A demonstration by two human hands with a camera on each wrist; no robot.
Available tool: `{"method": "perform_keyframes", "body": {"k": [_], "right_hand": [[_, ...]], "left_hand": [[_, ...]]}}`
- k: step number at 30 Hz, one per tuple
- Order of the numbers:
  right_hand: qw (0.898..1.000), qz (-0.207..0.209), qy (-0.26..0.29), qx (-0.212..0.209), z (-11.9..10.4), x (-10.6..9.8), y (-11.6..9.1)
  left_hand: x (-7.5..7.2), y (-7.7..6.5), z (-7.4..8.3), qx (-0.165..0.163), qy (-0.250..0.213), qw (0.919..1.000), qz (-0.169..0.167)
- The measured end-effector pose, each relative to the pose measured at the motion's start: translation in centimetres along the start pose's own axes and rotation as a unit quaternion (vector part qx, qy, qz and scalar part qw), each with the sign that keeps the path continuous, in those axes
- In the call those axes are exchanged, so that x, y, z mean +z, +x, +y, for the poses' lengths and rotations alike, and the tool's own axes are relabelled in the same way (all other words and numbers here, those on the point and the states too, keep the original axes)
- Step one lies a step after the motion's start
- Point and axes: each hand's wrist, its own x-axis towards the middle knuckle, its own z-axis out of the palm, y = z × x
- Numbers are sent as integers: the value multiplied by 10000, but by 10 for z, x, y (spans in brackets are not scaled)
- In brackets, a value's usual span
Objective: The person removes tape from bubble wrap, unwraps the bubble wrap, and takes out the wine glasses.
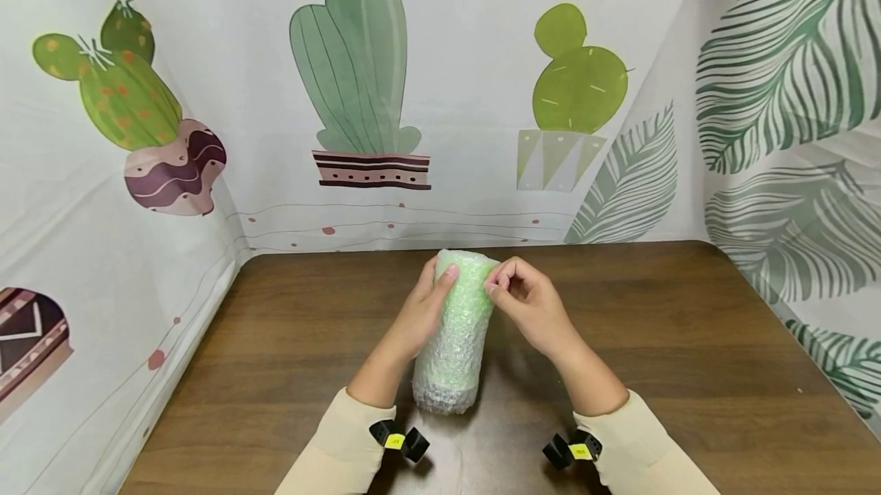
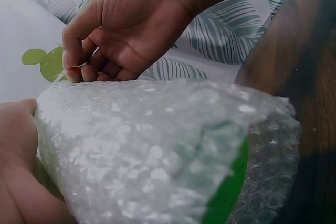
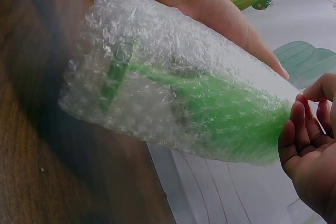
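Observation:
A tall bundle of bubble wrap (image 1: 450, 342) stands slightly tilted over the table between my hands. Through the clear bubbles in the right wrist view shows a green stemmed goblet (image 3: 226, 108), with a disc foot, thin stem and wider bowl. My left hand (image 1: 423, 304) grips the bundle's upper left side, thumb along the front. At the upper right edge my right hand (image 1: 530, 300) pinches a thin clear edge of the wrap between thumb and forefinger, its other fingers curled. In the left wrist view that right hand (image 2: 131, 30) is behind the wrap's rim.
A brown wooden table (image 1: 296, 342) lies under the hands. Behind it and at both sides hangs a white cloth (image 1: 468, 82) printed with cacti and leaves. Black wrist cameras (image 1: 413, 445) sit on both cream sleeves.

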Motion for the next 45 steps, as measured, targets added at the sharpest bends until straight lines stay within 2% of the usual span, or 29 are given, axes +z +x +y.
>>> {"method": "perform_keyframes", "body": {"k": [6, 20, 35, 45], "right_hand": [[10000, -15, 58, -44, 0, 0, 0], [9997, 7, 198, -150, 1, 0, 0], [9992, -25, 351, -202, 2, 0, 1], [9993, 73, 363, -5, 2, 0, 0]], "left_hand": [[2, -1, 1, 108, -126, 9999, 1], [2, 0, 1, 181, -93, 9997, 141], [-1, 3, -1, 103, -55, 9996, 263], [-2, 2, 0, 118, -74, 9995, 298]]}}
